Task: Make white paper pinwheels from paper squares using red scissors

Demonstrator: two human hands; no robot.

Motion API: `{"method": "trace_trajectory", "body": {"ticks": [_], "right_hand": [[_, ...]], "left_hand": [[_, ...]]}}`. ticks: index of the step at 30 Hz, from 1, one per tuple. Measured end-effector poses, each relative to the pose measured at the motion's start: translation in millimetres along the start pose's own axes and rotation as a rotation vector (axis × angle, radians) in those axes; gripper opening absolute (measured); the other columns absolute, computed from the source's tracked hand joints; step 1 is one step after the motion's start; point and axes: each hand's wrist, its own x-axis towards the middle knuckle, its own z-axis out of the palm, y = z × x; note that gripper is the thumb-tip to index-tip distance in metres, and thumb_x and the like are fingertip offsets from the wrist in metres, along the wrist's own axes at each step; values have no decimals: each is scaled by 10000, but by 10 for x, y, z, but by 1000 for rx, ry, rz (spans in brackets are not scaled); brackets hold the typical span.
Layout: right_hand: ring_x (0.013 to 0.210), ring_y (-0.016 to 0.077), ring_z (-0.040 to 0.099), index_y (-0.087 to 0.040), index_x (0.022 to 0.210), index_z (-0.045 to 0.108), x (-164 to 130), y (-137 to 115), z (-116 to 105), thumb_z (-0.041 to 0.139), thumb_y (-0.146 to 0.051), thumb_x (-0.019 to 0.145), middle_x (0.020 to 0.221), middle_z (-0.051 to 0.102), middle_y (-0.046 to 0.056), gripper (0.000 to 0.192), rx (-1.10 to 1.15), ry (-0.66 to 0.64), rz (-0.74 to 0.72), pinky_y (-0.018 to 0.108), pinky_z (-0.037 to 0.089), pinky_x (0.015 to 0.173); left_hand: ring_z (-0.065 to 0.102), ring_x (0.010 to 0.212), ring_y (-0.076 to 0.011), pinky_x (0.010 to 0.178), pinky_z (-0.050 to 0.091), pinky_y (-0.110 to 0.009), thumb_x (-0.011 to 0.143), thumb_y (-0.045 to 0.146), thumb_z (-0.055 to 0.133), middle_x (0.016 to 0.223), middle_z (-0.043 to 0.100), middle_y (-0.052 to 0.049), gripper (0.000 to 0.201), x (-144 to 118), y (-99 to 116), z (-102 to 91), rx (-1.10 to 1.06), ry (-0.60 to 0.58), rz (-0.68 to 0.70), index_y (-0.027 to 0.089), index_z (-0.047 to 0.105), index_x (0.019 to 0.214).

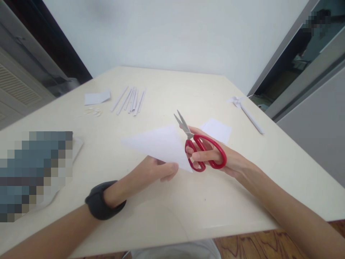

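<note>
Left hand [159,171] pinches the near edge of a folded white paper triangle [159,144], lifted just above the middle of the desk [188,201]. Right hand [215,156] is closed through the red handles of the scissors [199,147], blades slightly apart, tips up beside the triangle's right edge. Behind the scissors lies a small white sheet [217,130]. Rolled paper sticks [130,100] sit toward the far left corner, a paper pinwheel [244,109] near the right edge.
</note>
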Motion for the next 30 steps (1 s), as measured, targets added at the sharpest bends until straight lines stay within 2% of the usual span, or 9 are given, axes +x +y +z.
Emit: {"method": "trace_trajectory", "body": {"ticks": [3, 6, 9, 13, 17, 23, 30], "right_hand": [[633, 103, 517, -357, 1286, 413, -7, 23, 34, 660, -131, 733, 766, 533, -45, 647, -52, 9, -13, 245, 445, 591], [684, 112, 549, -316, 1202, 490, -7, 46, 43, 657, -122, 733, 795, 558, -33, 535, -115, 34, -2, 243, 455, 613], [745, 134, 585, -281, 1155, 506, -2, 62, 63, 659, -151, 741, 809, 584, -22, 460, -160, 76, -19, 269, 477, 684], [747, 144, 607, -271, 1127, 496, 12, 96, 95, 654, -191, 758, 848, 607, -6, 409, -187, 112, -64, 284, 485, 693], [698, 141, 603, -280, 1118, 492, 33, 154, 107, 646, -232, 771, 834, 583, -10, 383, -150, 133, -71, 299, 486, 668], [705, 133, 582, -248, 1030, 504, 30, 164, 138, 639, -199, 767, 809, 556, -23, 299, -84, 121, -117, 282, 470, 673], [704, 114, 570, -254, 1006, 523, 28, 145, 149, 641, -173, 761, 802, 548, -32, 283, -165, 123, -129, 242, 469, 638]], "left_hand": [[366, 435, -91, 472, 289, -262, 737, 214, 485, 438, 405, 43, 268, -13, 81, 51, 115, 70, -55, 182, 419, 480], [373, 436, -87, 466, 297, -251, 742, 195, 476, 440, 416, 44, 258, -20, 115, 81, 149, 101, -41, 175, 440, 487], [391, 443, -86, 459, 322, -240, 760, 195, 480, 464, 441, 37, 255, -14, 106, 83, 159, 98, -54, 166, 468, 507], [416, 452, -83, 458, 351, -228, 789, 212, 497, 531, 501, 30, 169, 1, 104, 83, 108, 60, -84, 154, 534, 635], [401, 427, -80, 453, 337, -218, 804, 244, 514, 449, 435, 56, 195, 16, 113, 95, 122, 37, -88, 149, 557, 639], [400, 427, -81, 463, 321, -229, 820, 260, 481, 455, 434, 43, 260, 25, 39, 60, 186, 40, -61, 129, 571, 614], [383, 427, -85, 450, 303, -234, 800, 234, 473, 450, 420, 39, 260, 23, 17, 44, 148, 82, -41, 127, 564, 582]]}}
